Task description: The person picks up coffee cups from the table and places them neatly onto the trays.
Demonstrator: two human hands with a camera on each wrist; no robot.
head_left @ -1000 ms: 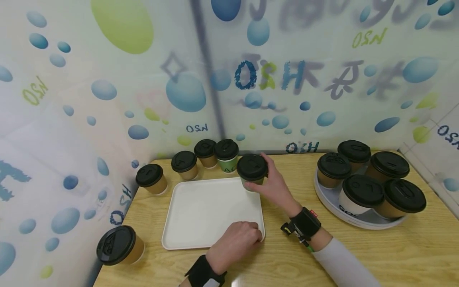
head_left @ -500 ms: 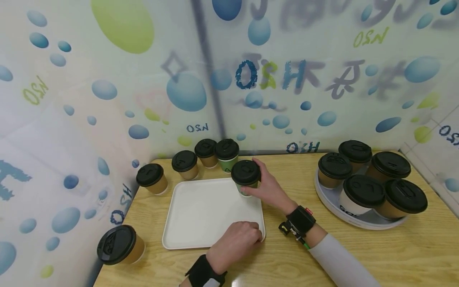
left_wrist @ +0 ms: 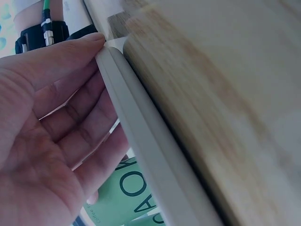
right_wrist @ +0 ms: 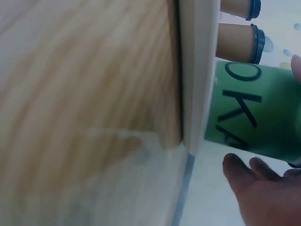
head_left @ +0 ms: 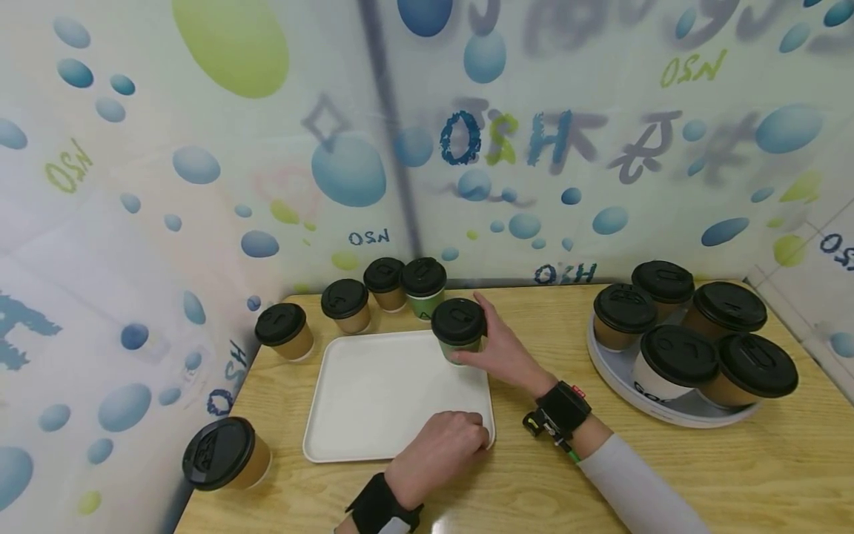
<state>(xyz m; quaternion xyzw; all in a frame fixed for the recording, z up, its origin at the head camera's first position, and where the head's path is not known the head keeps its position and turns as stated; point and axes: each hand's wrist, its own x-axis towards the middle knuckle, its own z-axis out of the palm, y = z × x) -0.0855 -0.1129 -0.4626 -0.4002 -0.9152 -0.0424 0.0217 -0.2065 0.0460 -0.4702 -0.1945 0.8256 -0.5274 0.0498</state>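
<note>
At the back right corner of a white rectangular tray (head_left: 373,400), a green paper cup (head_left: 460,350) with a black lid stands upright. My right hand (head_left: 503,352) has its thumb in front of this cup and its fingers behind. In the right wrist view dark letters show on the green cup (right_wrist: 256,108); the lower fingers (right_wrist: 235,169) lie a little off its wall, while the thumb overlaps it at the frame's edge. At the tray's front right corner, my left hand (head_left: 437,452) holds the rim, its thumb and fingers against the rim (left_wrist: 136,127) in the left wrist view.
Brown lidded cups (head_left: 285,331) and another green cup (head_left: 423,288) stand behind the tray and at its left. A larger brown cup (head_left: 227,454) is at the front left. A round grey tray (head_left: 620,382) with several lidded cups stands right.
The green cup came left and slightly down onto the tray's corner with my right hand, then stayed there over the last half second. My left hand has kept its place.
</note>
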